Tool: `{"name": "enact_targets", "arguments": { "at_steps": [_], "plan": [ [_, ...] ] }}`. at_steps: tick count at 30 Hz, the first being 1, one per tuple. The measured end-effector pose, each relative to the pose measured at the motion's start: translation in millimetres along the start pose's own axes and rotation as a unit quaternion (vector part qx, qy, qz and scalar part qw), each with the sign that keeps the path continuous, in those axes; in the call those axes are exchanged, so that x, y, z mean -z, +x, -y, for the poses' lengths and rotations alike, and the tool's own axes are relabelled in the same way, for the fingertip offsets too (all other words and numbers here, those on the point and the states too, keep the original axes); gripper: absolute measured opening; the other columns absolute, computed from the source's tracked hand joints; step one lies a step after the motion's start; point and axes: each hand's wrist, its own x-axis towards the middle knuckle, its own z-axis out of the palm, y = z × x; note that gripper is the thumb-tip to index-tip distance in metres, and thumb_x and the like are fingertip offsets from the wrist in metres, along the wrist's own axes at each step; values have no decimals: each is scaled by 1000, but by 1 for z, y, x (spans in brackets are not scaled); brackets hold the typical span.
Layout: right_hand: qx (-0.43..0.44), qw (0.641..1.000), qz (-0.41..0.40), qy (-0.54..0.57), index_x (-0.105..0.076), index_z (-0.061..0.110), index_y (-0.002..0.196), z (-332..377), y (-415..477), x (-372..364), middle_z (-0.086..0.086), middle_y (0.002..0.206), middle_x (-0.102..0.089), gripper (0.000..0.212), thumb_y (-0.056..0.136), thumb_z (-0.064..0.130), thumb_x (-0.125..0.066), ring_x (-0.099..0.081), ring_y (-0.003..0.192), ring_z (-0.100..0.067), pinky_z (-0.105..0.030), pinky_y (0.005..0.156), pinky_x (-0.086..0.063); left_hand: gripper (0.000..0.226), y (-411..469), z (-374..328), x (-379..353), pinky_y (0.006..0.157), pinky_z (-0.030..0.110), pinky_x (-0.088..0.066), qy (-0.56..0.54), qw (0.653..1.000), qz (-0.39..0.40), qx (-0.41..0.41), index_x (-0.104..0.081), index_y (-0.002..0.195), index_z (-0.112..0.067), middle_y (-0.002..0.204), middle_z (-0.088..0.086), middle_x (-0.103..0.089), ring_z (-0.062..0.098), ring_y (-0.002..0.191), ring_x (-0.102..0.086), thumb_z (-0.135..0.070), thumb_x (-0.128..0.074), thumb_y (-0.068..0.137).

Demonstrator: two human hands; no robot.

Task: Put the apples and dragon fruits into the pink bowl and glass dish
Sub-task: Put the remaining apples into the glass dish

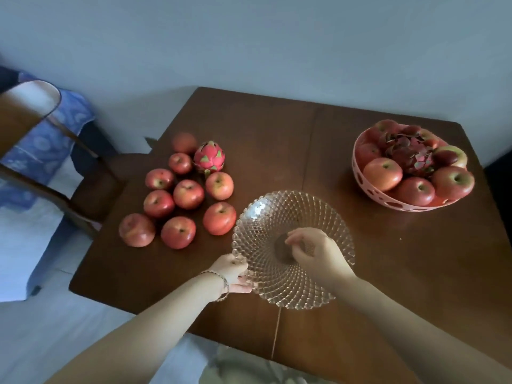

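The empty glass dish (279, 217) lies in the middle of the brown table (277, 128). My left hand (232, 271) grips its near-left rim. Over the dish's centre hovers my right hand (315, 252), fingers curled, holding nothing that I can see. Several red apples (188, 194) lie loose on the table left of the dish, with one pink dragon fruit (209, 156) behind them. At the far right stands the pink bowl (360, 178), filled with several apples and a dark dragon fruit (410, 156).
A wooden chair (91, 184) stands at the table's left edge, with a blue patterned cloth (44, 145) behind it. A pale wall rises behind the table. White bedding or floor shows at lower left.
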Motion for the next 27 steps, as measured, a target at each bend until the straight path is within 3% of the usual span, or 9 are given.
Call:
{"name": "enact_targets", "arguments": {
  "at_steps": [2, 5, 7, 11, 15, 17, 21, 23, 27],
  "plan": [
    [-6, 1000, 18, -10, -66, 19, 100, 18, 19, -22, 9, 104, -56, 18, 88, 9, -56, -51, 99, -7, -26, 96, -46, 33, -1, -4, 27, 79, 38, -53, 203, 977, -19, -61, -46, 123, -9, 110, 14, -61, 27, 83, -65, -26, -45, 95],
    [-9, 996, 46, -76, -54, 16, 123, 43, 53, -61, 0, 122, -52, 37, 86, 20, -59, -48, 113, -15, -30, 103, -39, 39, -3, -16, 74, 93, 33, -47, 514, 816, -129, -231, -45, 130, -18, 122, 5, -58, 20, 110, -57, -31, -48, 93],
    [-23, 986, 59, -155, -40, 19, 135, 57, 77, -91, -5, 135, -43, 58, 82, 30, -62, -37, 128, -23, -32, 107, -30, 48, -1, -22, 103, 100, 34, -41, 574, 743, -183, -293, -41, 135, -19, 134, 7, -45, 24, 123, -44, -30, -54, 89],
    [-70, 938, 73, -332, -24, 18, 141, 70, 122, -143, -16, 134, -42, 85, 74, 51, -65, -33, 128, -33, -39, 111, -22, 73, 17, -32, 143, 106, 36, -35, 651, 688, -190, -260, -25, 143, -24, 150, 9, -21, 28, 133, -31, -41, -61, 82],
    [-140, 917, 78, -365, -27, 16, 138, 68, 147, -168, -21, 134, -45, 91, 68, 60, -66, -32, 131, -36, -44, 116, -10, 78, 40, -30, 160, 97, 36, -42, 664, 697, -131, -238, -18, 144, -26, 148, 7, -24, 28, 128, -37, -44, -60, 81],
    [-121, 932, 50, -339, -32, 18, 134, 69, 146, -171, -18, 129, -47, 89, 64, 58, -70, -35, 127, -35, -41, 115, -15, 80, 46, -24, 159, 95, 35, -45, 664, 702, -119, -228, -14, 145, -26, 148, 8, -23, 28, 127, -37, -44, -60, 82],
    [-108, 985, -52, -126, -34, 25, 132, 78, 124, -149, -5, 120, -40, 87, 60, 50, -77, -51, 104, -25, -32, 89, -44, 79, 55, -22, 159, 92, 35, -47, 664, 699, -127, -233, -11, 145, -25, 147, 10, -24, 30, 125, -39, -42, -59, 84],
    [-121, 987, -96, -40, -34, 29, 130, 73, 108, -125, 2, 117, -35, 85, 60, 44, -81, -49, 96, -15, -26, 84, -45, 79, 57, -23, 160, 89, 34, -48, 652, 709, -128, -234, -13, 144, -25, 143, 10, -28, 30, 121, -42, -42, -60, 83],
    [-203, 968, -142, -31, -30, 28, 136, 30, 75, -77, 5, 123, -32, 94, 60, 42, -84, -44, 104, -13, -34, 93, -49, 77, 49, -31, 154, 89, 37, -49, 517, 813, -131, -235, -29, 137, -29, 125, 3, -42, 28, 110, -51, -40, -71, 72]
  ]
}}
